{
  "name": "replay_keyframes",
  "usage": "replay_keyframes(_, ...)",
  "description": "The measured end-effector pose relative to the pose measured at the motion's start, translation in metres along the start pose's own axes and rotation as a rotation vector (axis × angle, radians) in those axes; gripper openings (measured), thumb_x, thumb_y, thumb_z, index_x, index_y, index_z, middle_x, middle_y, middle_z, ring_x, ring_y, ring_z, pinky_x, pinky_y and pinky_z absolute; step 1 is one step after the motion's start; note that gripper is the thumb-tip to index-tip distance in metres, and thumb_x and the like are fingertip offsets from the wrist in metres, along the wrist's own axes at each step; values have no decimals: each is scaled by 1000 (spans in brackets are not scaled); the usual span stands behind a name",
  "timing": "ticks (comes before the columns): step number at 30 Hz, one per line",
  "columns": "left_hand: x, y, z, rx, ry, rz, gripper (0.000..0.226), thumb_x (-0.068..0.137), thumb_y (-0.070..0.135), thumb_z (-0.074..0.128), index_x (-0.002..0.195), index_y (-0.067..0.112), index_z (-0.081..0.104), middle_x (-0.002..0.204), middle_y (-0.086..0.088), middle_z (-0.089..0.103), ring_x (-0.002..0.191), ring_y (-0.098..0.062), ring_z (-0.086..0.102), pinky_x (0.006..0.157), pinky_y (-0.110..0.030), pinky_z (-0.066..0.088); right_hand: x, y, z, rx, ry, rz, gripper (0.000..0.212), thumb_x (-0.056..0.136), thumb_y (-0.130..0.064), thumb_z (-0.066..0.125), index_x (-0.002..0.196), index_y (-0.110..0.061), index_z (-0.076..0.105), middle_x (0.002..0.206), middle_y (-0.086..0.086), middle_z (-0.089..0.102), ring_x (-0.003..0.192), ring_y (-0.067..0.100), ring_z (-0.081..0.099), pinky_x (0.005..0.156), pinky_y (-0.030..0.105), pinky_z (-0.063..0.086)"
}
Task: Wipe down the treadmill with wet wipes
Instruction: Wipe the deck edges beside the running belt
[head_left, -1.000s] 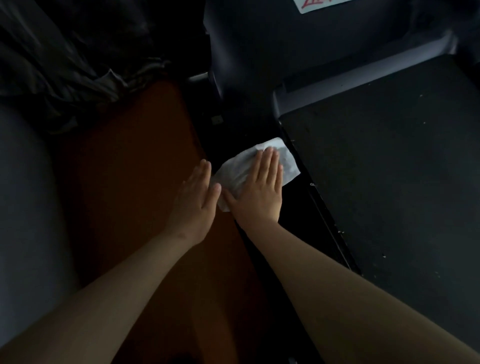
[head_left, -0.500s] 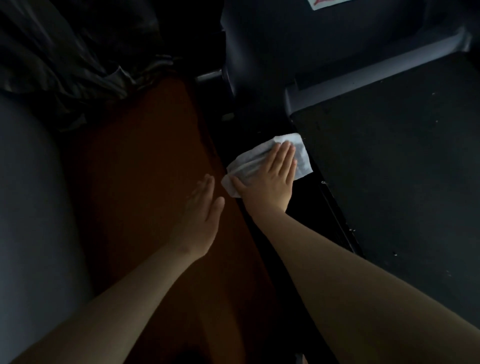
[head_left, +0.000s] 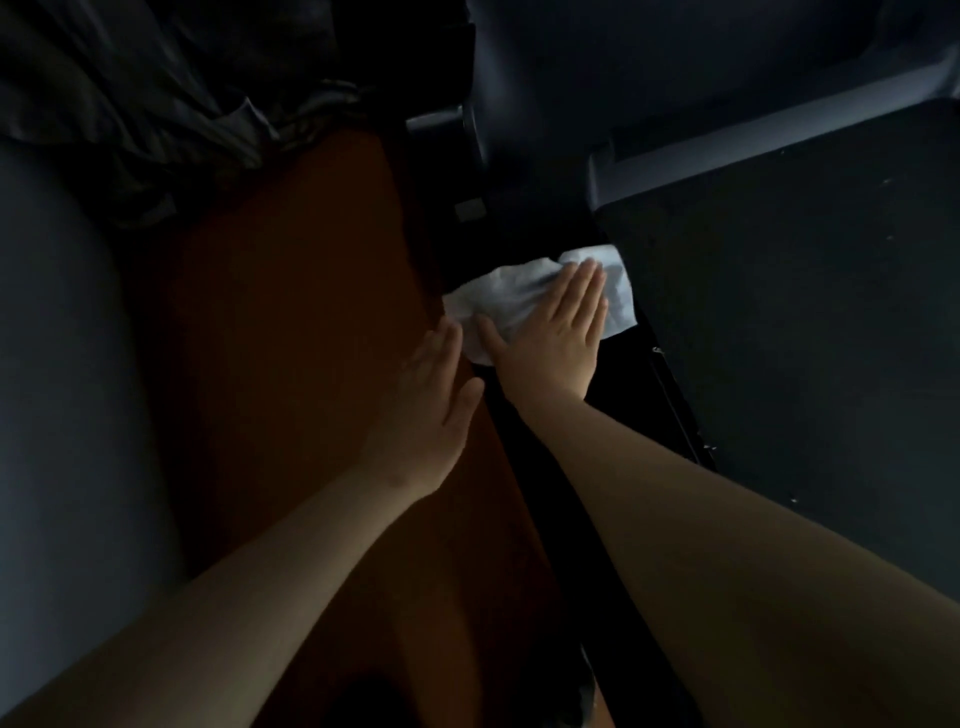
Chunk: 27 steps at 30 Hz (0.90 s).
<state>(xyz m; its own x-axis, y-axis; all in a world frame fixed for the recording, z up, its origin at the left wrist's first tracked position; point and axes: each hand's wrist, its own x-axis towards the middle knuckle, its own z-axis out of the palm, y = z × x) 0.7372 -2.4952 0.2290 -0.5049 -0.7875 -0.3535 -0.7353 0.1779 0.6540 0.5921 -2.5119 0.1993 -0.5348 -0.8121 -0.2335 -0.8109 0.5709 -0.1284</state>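
The right hand (head_left: 550, 338), fingers (head_left: 582, 283) straight and flat, presses the wet wipe (head_left: 506, 296) onto the treadmill side rail (head_left: 641, 410), which runs 11-to-5 o'clock; the left hand (head_left: 431, 400), likewise flat, lies at 8 o'clock.

**One head-worn camera, looking steeply down**

This is a single wide-angle view from the person's head, aimed forward and sharply down. It is the only view. Both forearms (head_left: 311, 571) enter at the bottom edge and reach toward the middle of the frame. There the left hand (head_left: 426, 400) and right hand (head_left: 556, 338) lie at arm's length from the lens. The dark treadmill belt (head_left: 805, 312) fills the right side, running on a slant. The brown floor (head_left: 291, 312) runs down the centre-left. The picture is dim.
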Motion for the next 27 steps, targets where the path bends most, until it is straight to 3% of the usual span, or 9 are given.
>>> replay_keyframes(3,1,8,5,-62,60,-42,64,102,46,22,154,26,-10,161,14,-12,141,4,-12,116,-22,-3,-32,26,3,-11,-10,-115,104,91,-73,28,149,-3,-21,160,16,-23,148,25,-23,122,39,-8)
replay_keyframes(6,7,23,16,-81,15,-62,64,102,47,20,153,27,-14,160,13,-17,141,3,-15,117,-25,-6,-46,56,2,-76,-45,-185,97,89,-75,10,148,-5,-25,157,12,-29,147,21,-25,122,38,-9)
replay_keyframes(9,14,27,30,4,-116,-19,61,103,45,18,153,25,-12,159,9,-24,143,0,-19,122,-35,-4,-25,60,-7,-84,-69,-97,95,90,-73,10,148,-5,-24,158,12,-28,147,21,-25,123,38,-9)
replay_keyframes(12,19,23,31,-55,-136,-28,56,104,42,17,152,31,-9,154,17,-24,146,-2,-12,123,-40,3,-9,65,-13,-42,-98,-43,100,89,-75,17,151,-5,-21,160,13,-23,148,22,-21,122,37,-9)
replay_keyframes(16,18,19,21,-216,-161,-82,53,104,45,17,153,38,-3,159,21,-8,142,3,5,119,-30,10,-54,79,5,-76,-62,-167,99,90,-77,9,151,-3,-18,159,15,-24,148,24,-21,123,40,-5)
replay_keyframes(20,18,21,16,-200,-196,-69,55,103,49,15,153,38,-6,159,23,-10,134,11,2,110,-19,9,-84,100,16,-130,-48,-302,94,90,-72,10,153,-5,-9,162,14,-14,150,26,-13,123,43,2)
replay_keyframes(25,18,18,15,-213,-232,-76,55,103,48,18,152,42,-7,156,29,-14,133,14,-1,111,-21,9,-40,101,-3,1,-83,-18,100,87,-78,5,152,-7,-19,161,12,-21,148,20,-22,124,38,-4)
replay_keyframes(27,18,18,14,-217,-244,-85,55,104,47,18,152,41,-7,156,29,-14,132,14,-2,109,-19,8,-52,97,2,-16,-59,-26,100,87,-78,3,151,-5,-20,161,13,-22,148,22,-22,124,39,-4)
